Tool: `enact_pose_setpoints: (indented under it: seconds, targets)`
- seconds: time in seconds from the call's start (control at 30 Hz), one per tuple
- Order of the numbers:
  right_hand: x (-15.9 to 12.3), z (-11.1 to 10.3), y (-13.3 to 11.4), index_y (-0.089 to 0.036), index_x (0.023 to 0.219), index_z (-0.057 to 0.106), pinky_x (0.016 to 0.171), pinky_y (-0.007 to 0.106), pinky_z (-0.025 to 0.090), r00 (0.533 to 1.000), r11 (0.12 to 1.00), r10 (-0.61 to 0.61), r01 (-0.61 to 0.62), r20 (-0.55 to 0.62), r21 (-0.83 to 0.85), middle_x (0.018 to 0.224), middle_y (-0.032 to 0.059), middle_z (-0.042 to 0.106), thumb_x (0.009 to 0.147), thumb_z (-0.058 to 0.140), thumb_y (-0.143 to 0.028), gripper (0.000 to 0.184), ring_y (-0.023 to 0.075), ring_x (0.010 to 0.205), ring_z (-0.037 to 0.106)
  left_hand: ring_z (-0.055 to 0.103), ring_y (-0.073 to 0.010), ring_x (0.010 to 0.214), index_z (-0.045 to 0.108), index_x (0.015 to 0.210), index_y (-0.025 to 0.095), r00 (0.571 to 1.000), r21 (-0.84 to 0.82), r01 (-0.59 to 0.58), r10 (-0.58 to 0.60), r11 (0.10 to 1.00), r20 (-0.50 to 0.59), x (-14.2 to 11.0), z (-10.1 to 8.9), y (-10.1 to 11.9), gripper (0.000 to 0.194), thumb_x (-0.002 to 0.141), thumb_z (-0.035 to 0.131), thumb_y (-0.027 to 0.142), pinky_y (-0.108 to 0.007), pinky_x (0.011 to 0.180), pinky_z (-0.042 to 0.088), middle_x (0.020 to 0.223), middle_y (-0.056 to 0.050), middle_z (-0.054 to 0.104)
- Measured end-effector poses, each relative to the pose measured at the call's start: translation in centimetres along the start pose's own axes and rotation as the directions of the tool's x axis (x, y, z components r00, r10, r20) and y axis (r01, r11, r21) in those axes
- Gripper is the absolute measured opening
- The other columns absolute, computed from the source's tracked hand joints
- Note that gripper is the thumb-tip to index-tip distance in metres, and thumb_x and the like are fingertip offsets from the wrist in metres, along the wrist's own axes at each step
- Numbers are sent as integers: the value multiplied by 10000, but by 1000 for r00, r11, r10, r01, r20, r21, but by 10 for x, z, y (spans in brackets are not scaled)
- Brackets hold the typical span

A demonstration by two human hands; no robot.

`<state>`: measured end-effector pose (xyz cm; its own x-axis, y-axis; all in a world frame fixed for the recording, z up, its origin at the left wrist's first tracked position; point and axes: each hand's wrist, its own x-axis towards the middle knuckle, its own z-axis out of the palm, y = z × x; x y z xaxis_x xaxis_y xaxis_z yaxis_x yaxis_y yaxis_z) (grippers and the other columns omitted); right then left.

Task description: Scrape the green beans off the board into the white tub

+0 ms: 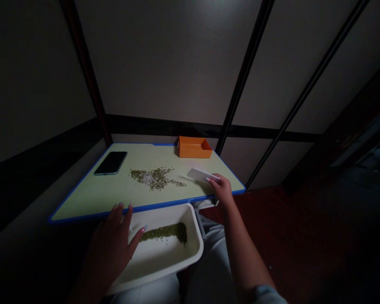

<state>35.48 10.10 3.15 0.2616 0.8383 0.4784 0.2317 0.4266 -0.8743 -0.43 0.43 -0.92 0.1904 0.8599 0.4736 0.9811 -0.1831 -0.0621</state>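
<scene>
While your left hand (115, 234) covers the left end of the white tub (194, 236), you cannot see what lies beneath it; shadow dims that wrist, and whether its fingertips touch the table's edge is unclear. Your right fingers hide the near end of the white card (199, 174), a thin, flat piece tilted above the table (107, 194), right of the scattered green grains (158, 179). Your right hand (222, 188) pinches it; your left has its fingers spread. More green grains (167, 231) form a band inside the tub. Beyond, 1 orange box (194, 148) sits at the far edge and 1 phone (110, 163) lies left.
</scene>
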Motion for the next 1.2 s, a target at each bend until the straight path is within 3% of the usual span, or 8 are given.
enact_pose_setpoints:
  seconds: [0.13, 0.3, 0.4, 0.63, 0.83, 1.0, 1.2]
  targets:
    - [28, 7, 3, -200, 947, 649, 654, 258, 489, 975, 983, 34, 7, -220, 186, 842, 7, 700, 635, 770, -370, 376, 158, 723, 597, 474, -390, 1395, 531, 1362, 59, 1000, 0, -4, 4, 1000, -27, -2, 4, -2, 683, 911, 354, 540, -525, 1030, 467, 1460, -283, 520]
    - [57, 30, 14, -220, 908, 547, 629, 270, 490, 960, 904, 149, -35, -238, 426, 796, -13, 674, 633, 769, -429, 411, 146, 670, 593, 496, -374, 1381, 533, 1358, 79, 998, -14, -19, 18, 1000, -67, -3, 7, -6, 626, 911, 388, 493, -527, 1046, 463, 1447, -275, 537]
    - [63, 39, 21, -220, 860, 528, 615, 289, 490, 958, 875, 195, -73, -210, 479, 753, -17, 666, 593, 790, -441, 435, 154, 646, 593, 510, -364, 1371, 526, 1368, 102, 997, -22, -4, 2, 1000, -82, -4, 8, -8, 609, 905, 401, 478, -530, 1027, 480, 1451, -262, 539]
    - [51, 18, 21, -196, 1106, 675, 636, 290, 487, 982, 926, 177, -143, -67, 350, 827, -2, 693, 577, 817, -356, 571, 171, 692, 605, 500, -334, 1384, 501, 1386, 129, 993, 3, -50, 50, 999, -109, -6, 11, -14, 620, 903, 407, 506, -487, 1049, 468, 1452, -231, 553]
    - [42, -4, 21, -183, 938, 728, 606, 247, 446, 986, 963, 167, -166, 14, 213, 803, -8, 697, 587, 815, -333, 392, 142, 682, 581, 493, -387, 1375, 493, 1383, 76, 995, -4, -49, 49, 999, -82, -4, 8, -11, 660, 921, 357, 526, -543, 1014, 474, 1468, -288, 505]
    - [39, -5, 20, -184, 913, 721, 671, 269, 457, 988, 982, 150, -154, 40, 109, 821, -5, 699, 592, 798, -330, 361, 149, 718, 572, 467, -397, 1393, 475, 1397, 49, 998, -8, -34, 33, 999, -56, -3, 4, -5, 688, 928, 335, 532, -546, 1040, 451, 1481, -298, 483]
    - [37, -1, 20, -191, 921, 702, 711, 293, 466, 992, 987, 121, -124, 35, 98, 918, 33, 718, 597, 789, -377, 383, 178, 785, 596, 436, -384, 1422, 451, 1418, 71, 1000, 6, 6, -6, 1000, -20, -3, 0, 0, 695, 925, 314, 541, -557, 1062, 431, 1506, -283, 463]
